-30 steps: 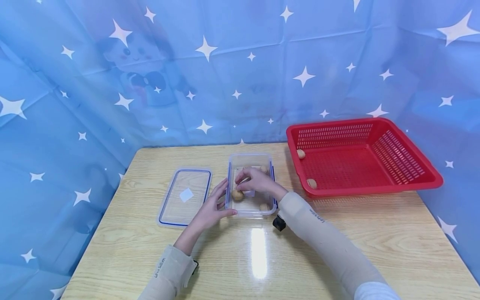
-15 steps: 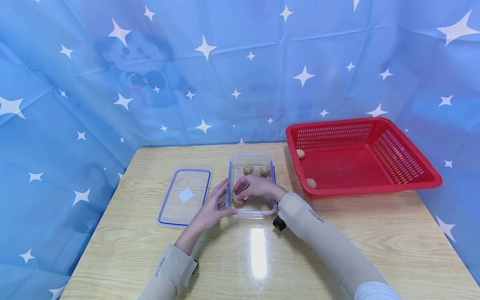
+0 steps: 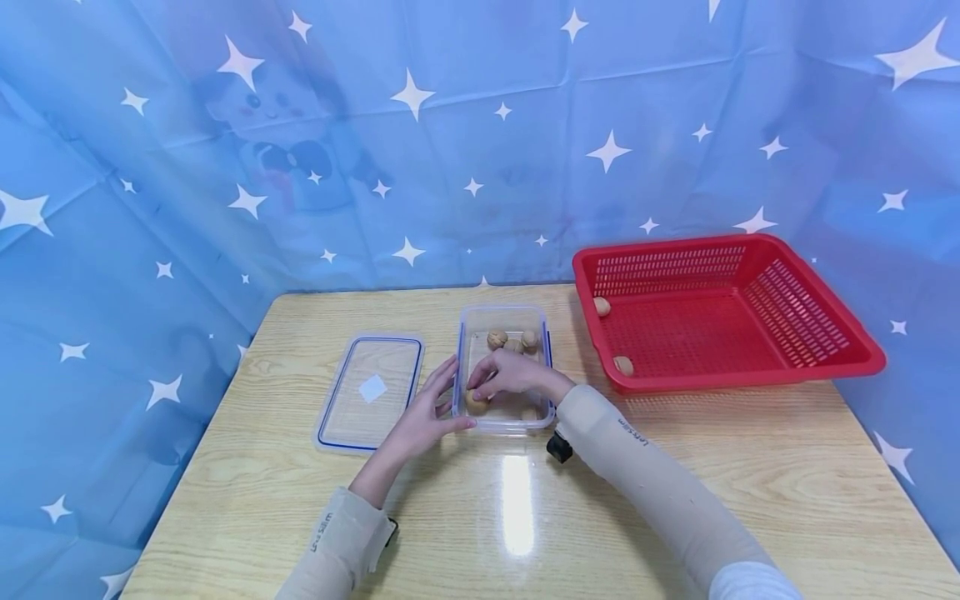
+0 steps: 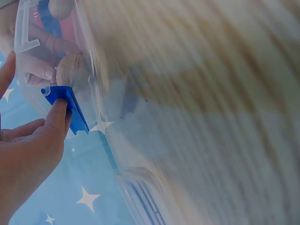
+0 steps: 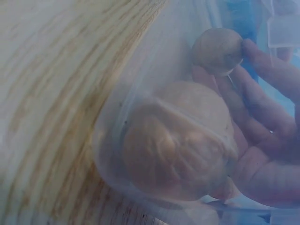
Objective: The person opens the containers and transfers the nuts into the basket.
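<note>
My right hand [image 3: 510, 372] reaches inside a clear plastic food container [image 3: 501, 316] and pinches a walnut [image 3: 475, 405] near its front left corner. In the right wrist view, the fingertips meet this walnut [image 5: 216, 49], seen through the container wall. Another walnut [image 5: 178, 145] looms large beside that wall. Outside the container, my left hand [image 3: 423, 421] rests along its left side, thumb at the front corner. One left fingertip touches a blue latch [image 4: 65, 101]. Several walnuts lie at the container's back, such as one walnut [image 3: 497, 339], and one lies at its front right.
A clear lid [image 3: 369, 396] with a blue seal lies flat to the left. The red basket [image 3: 712, 385] at the back right holds two walnuts, one walnut [image 3: 623, 365] near its front corner. Starred blue cloth [image 3: 450, 150] hangs behind the wooden table [image 3: 247, 500].
My right hand has moved slightly towards me inside the container and come down onto the front left walnut, uncovering walnuts at the back. My left hand stays in place.
</note>
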The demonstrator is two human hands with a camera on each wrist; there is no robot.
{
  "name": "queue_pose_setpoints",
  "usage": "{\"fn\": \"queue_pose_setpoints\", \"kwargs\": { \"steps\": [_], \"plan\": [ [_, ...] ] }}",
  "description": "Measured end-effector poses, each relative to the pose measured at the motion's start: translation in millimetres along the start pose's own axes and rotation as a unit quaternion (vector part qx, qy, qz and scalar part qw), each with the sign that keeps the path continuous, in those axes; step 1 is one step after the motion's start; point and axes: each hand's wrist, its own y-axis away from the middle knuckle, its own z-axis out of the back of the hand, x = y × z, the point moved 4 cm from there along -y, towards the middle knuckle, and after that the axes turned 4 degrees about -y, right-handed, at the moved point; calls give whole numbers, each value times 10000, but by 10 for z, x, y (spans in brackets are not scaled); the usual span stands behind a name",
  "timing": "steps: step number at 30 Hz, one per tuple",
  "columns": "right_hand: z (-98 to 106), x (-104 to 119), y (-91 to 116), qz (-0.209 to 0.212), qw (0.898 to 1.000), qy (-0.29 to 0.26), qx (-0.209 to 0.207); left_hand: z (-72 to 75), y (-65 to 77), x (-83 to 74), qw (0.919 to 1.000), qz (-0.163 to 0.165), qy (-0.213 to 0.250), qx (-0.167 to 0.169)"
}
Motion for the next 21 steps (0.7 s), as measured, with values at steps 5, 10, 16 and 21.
{"fn": "queue_pose_setpoints", "kwargs": {
  "steps": [5,10,16,21],
  "plan": [
    [9,17,10,-21,10000,5,-51,0,0,-7,10000,20,1,6],
    [35,49,36,-158,9998,-33,-147,0,-5,-8,10000,-20,32,16],
    [74,99,64,-238,9987,-374,-258,3,-9,-1,10000,-24,49,13],
    [94,131,77,-178,9980,-556,-253,1,-3,-4,10000,13,25,5]
  ]
}}
